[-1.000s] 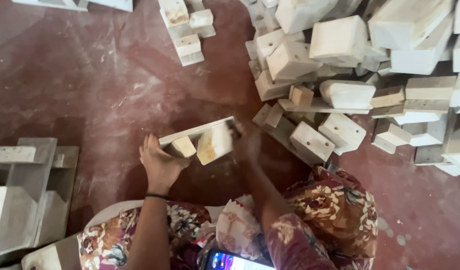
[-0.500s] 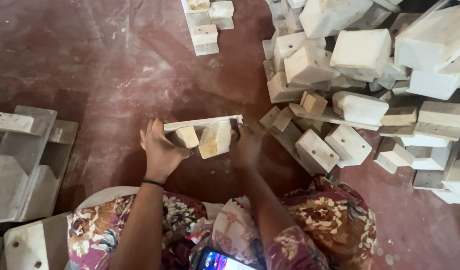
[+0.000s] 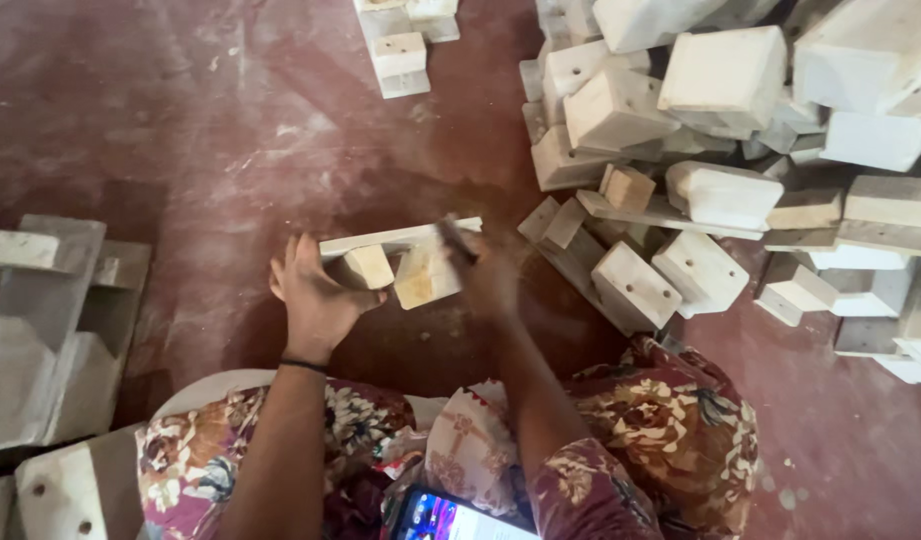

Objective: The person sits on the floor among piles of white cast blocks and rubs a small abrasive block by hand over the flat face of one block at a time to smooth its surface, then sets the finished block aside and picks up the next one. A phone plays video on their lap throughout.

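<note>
Between both hands, wooden slat piece (image 3: 400, 240) lies crosswise, left-right.

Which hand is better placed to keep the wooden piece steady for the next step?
Left. The left hand already grips the wooden piece at its small block, fingers wrapped. The right hand is motion-blurred at the other end; its grip can't be made out.

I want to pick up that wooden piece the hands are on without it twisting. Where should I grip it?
Probably by the thin top strip, from its free left end, beside the left hand: two blocks hang beneath it and the blurred right hand covers the right end.
</note>
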`<state>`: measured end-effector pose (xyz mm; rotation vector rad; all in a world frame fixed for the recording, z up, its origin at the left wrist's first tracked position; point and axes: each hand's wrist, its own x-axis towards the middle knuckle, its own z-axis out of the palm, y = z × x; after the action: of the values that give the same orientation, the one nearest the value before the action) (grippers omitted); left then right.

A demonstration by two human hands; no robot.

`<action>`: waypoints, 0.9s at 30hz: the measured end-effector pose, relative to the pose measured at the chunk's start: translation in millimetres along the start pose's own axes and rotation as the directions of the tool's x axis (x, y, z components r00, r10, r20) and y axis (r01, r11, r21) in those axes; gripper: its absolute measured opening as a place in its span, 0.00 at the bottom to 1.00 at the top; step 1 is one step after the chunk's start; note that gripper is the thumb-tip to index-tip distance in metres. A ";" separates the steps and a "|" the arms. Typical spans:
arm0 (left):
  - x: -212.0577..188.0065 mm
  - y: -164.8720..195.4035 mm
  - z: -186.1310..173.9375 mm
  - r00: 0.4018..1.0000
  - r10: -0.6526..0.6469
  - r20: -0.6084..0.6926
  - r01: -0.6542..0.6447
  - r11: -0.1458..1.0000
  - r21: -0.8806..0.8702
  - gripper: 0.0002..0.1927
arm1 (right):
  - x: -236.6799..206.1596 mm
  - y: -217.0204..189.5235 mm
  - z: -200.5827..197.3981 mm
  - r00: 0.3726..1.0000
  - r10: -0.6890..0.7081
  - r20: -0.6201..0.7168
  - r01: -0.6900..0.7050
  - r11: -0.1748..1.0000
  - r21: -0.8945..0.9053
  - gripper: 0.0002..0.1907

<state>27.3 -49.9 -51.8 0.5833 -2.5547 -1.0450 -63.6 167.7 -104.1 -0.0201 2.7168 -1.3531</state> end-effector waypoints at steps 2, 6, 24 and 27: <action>0.0 -1.2 -0.1 1.000 0.011 -0.003 -0.011 1.000 -0.029 0.39 | 4.7 4.3 -1.4 0.992 0.125 -0.033 -0.126 0.991 -0.049 0.19; 3.7 -5.3 3.2 0.999 0.053 -0.007 -0.053 0.998 -0.044 0.37 | 3.9 20.7 10.6 0.987 -0.093 -0.131 0.061 0.971 -0.230 0.15; 5.6 0.0 0.4 0.986 0.167 -0.014 -0.167 0.984 -0.058 0.38 | -2.3 10.7 10.5 0.991 -0.011 -0.134 0.006 0.999 -0.037 0.16; 4.3 1.8 0.5 0.988 0.151 -0.026 -0.152 0.985 -0.075 0.38 | -0.2 0.3 -3.4 0.973 0.165 -0.158 -0.167 0.986 0.002 0.17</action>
<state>22.9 -50.4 -50.3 0.3708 -2.4843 -1.0723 -63.8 170.7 -102.2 0.3199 2.7788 -1.3441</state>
